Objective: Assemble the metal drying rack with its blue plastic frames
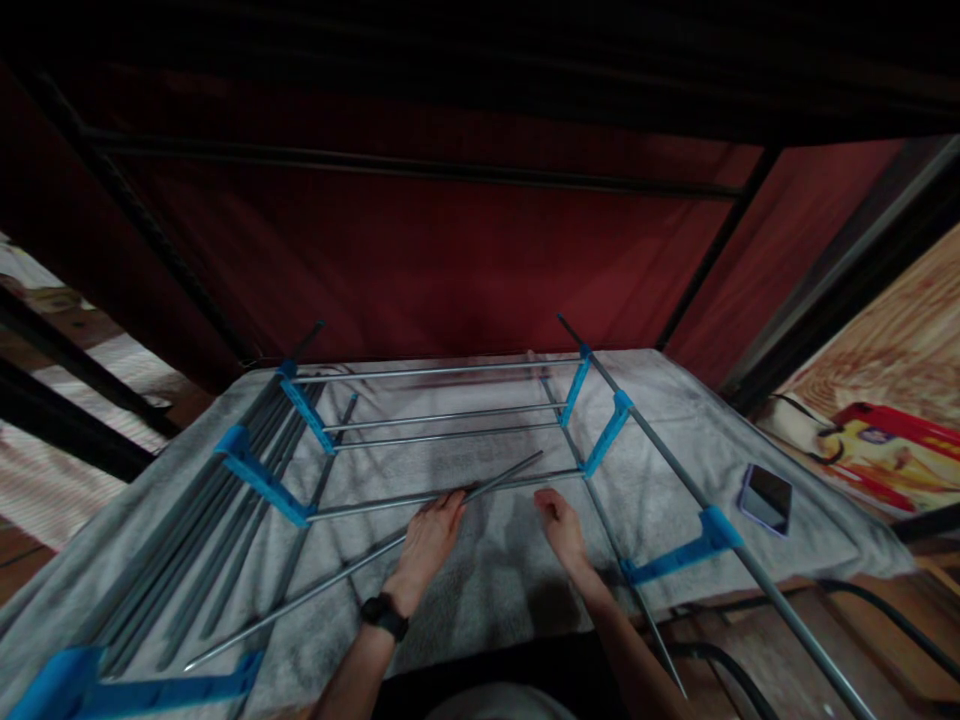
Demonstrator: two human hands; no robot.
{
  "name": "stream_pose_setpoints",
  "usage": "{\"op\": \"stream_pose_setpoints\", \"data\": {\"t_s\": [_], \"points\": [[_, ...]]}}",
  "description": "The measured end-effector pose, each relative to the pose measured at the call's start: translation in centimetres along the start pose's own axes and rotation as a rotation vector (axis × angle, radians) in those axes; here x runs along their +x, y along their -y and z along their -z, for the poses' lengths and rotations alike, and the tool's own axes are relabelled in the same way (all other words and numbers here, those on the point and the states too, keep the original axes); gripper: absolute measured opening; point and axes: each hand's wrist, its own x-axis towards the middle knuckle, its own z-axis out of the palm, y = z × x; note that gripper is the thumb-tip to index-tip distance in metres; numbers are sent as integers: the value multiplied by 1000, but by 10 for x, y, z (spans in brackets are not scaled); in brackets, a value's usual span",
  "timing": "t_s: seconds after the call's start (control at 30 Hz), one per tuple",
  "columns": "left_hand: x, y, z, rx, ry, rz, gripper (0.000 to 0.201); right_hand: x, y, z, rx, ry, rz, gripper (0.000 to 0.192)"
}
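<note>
Here the left hand (431, 535) lies flat with its fingers together on a long grey rod (360, 565). The rod is loose and runs slanted, from near the person's left up toward the middle of the rack. There is a black watch (384, 615) on the left wrist. The right hand (561, 530) is just beside it, a little apart. Its fingers are curled in, and I cannot tell if they pinch anything. Both hands rest on a grey towel (487, 560) that covers the table.

Around the hands lies a rack (442, 435) made of grey bars and blue plastic holders (262, 480). One bar of the rack passes right by the fingertips of both hands. More grey rods lie in a bunch on the left. A phone (766, 498) lies on the towel, well off to the right. Behind it all hangs a red wall.
</note>
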Motion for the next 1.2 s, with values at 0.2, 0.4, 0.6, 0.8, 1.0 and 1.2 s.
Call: {"op": "stream_pose_setpoints", "data": {"t_s": [0.2,0.4,0.6,0.8,1.0,1.2], "points": [[-9,4,-22,80,-21,-19,38,-16,-8,3,-131,58,114,31],[-34,8,-48,200,-59,-77,50,-19,-9,1,-123,68,166,38],[-49,7,-53,207,-33,-92,47,-19,-10,3,-122,39,152,32],[-48,0,-50,208,-73,-98,36,-16,-19,10,-310,24,220,16],[-48,-3,-53,201,-109,-76,29,-13,-28,15,-573,101,350,22],[-45,-2,-57,179,-108,-46,30,-11,-34,16,-698,104,440,26]]}}
